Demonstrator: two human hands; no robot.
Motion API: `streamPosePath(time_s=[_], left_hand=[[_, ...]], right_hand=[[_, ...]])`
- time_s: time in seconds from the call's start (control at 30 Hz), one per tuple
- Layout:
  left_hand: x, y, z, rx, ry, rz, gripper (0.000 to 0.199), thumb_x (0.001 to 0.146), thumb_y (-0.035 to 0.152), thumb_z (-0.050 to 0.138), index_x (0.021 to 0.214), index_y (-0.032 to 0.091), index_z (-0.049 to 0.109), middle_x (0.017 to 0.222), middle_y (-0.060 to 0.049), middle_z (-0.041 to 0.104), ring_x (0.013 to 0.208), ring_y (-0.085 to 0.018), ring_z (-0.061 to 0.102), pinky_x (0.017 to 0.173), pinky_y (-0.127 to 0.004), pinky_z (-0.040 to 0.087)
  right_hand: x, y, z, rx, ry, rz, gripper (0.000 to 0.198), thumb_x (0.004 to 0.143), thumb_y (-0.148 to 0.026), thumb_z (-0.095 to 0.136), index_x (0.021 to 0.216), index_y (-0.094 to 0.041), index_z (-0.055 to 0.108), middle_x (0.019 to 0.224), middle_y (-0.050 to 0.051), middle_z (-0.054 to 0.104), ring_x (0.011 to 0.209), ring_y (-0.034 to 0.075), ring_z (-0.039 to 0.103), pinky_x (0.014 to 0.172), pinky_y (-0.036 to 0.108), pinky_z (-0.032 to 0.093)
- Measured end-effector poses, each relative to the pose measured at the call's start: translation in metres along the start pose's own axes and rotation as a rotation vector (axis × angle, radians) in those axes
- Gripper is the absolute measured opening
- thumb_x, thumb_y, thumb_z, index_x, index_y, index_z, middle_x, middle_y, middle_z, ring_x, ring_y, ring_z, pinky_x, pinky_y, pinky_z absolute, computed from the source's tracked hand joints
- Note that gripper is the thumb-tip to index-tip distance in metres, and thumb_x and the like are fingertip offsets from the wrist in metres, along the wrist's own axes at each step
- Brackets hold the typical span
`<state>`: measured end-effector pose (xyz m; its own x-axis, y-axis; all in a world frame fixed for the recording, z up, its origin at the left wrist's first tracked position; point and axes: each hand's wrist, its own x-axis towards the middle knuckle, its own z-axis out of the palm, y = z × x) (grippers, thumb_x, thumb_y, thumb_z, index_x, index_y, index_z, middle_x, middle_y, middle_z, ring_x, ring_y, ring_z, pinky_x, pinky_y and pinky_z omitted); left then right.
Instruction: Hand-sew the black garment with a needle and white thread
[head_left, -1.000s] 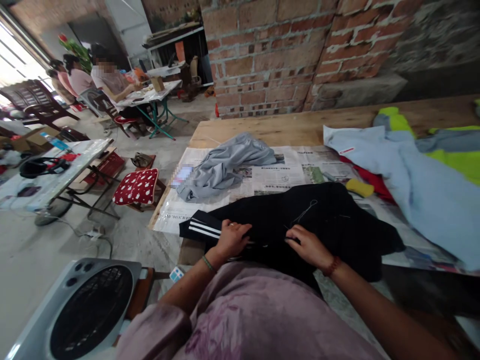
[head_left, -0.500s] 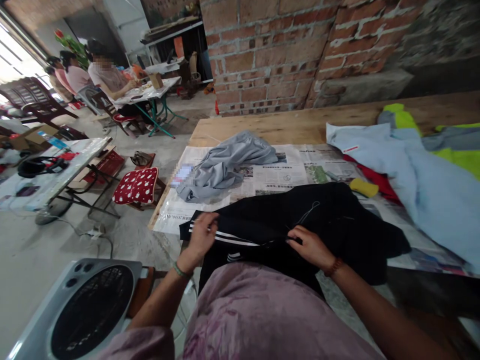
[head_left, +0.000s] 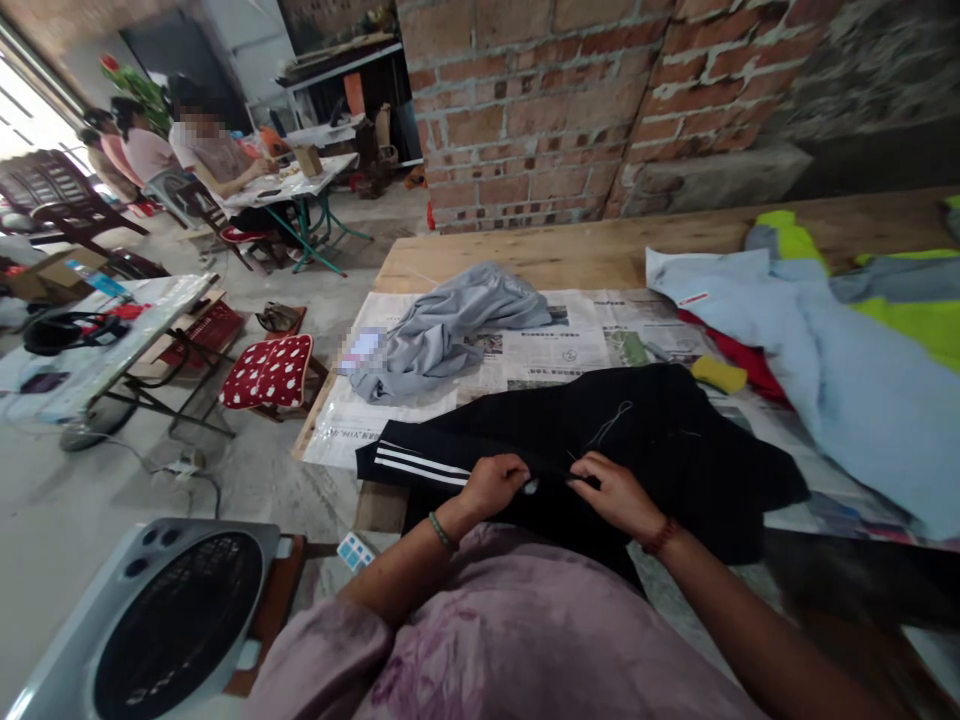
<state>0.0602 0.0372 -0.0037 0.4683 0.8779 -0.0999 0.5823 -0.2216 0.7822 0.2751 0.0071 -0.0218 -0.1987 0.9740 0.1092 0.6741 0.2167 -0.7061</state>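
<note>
A black garment with white stripes at its left end lies across the near edge of the table, partly hanging over it. Pinched in my left hand is the garment's near edge, close to its middle. My right hand grips the same edge a short way to the right, fingers closed on the cloth. A loop of pale thread lies on the black cloth just above my right hand. Whether a needle is in my fingers is too small to tell.
Newspaper covers the wooden table. On it lie a grey garment, a yellow sponge-like piece and a light blue garment. A fan-like appliance and a red-cushioned stool stand left. Several people sit farther back.
My left hand has moved right along the garment from the striped end to near my right hand, uncovering the stripes. My right hand stays nearly in place on the cloth.
</note>
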Motion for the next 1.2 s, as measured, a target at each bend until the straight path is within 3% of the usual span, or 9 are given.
streamPosePath(time_s=[0.27, 0.47, 0.6, 0.77, 1.03, 1.2], left_hand=[[0.008, -0.009, -0.002, -0.117, -0.082, -0.013, 0.022, 0.080, 0.026, 0.048, 0.081, 0.015, 0.066, 0.074, 0.000, 0.063, 0.069, -0.011, 0.054, 0.066, -0.020, 0.040], [0.011, -0.017, -0.002, -0.322, -0.229, -0.158, 0.031, 0.078, 0.038, 0.049, 0.079, 0.011, 0.065, 0.060, 0.003, 0.053, 0.057, -0.008, 0.044, 0.056, -0.020, 0.036], [0.010, -0.017, -0.007, -0.391, -0.329, -0.181, 0.038, 0.073, 0.047, 0.056, 0.081, 0.011, 0.068, 0.063, 0.002, 0.057, 0.060, -0.009, 0.048, 0.061, -0.021, 0.039], [0.011, -0.012, -0.010, -0.398, -0.420, -0.187, 0.035, 0.066, 0.043, 0.064, 0.082, 0.013, 0.071, 0.068, 0.002, 0.063, 0.066, -0.011, 0.053, 0.067, -0.021, 0.041], [0.013, -0.012, -0.008, -0.342, -0.417, -0.174, 0.020, 0.071, 0.029, 0.061, 0.080, 0.013, 0.069, 0.069, 0.001, 0.064, 0.067, -0.010, 0.055, 0.069, -0.021, 0.042], [0.010, -0.004, -0.006, -0.132, -0.197, 0.033, 0.016, 0.075, 0.020, 0.053, 0.075, 0.013, 0.067, 0.075, -0.001, 0.063, 0.074, -0.011, 0.055, 0.072, -0.020, 0.042]], right_hand=[[0.001, -0.002, -0.003, 0.035, -0.032, 0.038, 0.013, 0.075, -0.028, 0.049, 0.070, -0.019, 0.056, 0.073, 0.001, 0.053, 0.066, 0.012, 0.052, 0.063, 0.024, 0.041], [0.002, -0.002, -0.005, 0.074, -0.077, 0.061, 0.016, 0.076, -0.030, 0.050, 0.070, -0.018, 0.058, 0.074, 0.001, 0.054, 0.067, 0.012, 0.053, 0.064, 0.024, 0.041], [0.002, -0.004, -0.005, 0.083, -0.076, 0.054, 0.016, 0.075, -0.031, 0.050, 0.069, -0.019, 0.058, 0.073, 0.001, 0.055, 0.068, 0.012, 0.053, 0.065, 0.025, 0.042], [0.001, -0.005, -0.005, 0.091, -0.071, 0.053, 0.015, 0.075, -0.029, 0.050, 0.069, -0.019, 0.058, 0.073, 0.001, 0.055, 0.066, 0.012, 0.053, 0.063, 0.024, 0.042], [0.001, -0.005, -0.004, 0.088, -0.065, 0.039, 0.015, 0.075, -0.028, 0.049, 0.069, -0.018, 0.058, 0.073, 0.001, 0.055, 0.067, 0.012, 0.053, 0.064, 0.024, 0.042], [-0.001, -0.003, -0.003, 0.076, -0.071, 0.021, 0.014, 0.075, -0.029, 0.051, 0.069, -0.018, 0.057, 0.073, 0.001, 0.054, 0.067, 0.012, 0.053, 0.063, 0.024, 0.041]])
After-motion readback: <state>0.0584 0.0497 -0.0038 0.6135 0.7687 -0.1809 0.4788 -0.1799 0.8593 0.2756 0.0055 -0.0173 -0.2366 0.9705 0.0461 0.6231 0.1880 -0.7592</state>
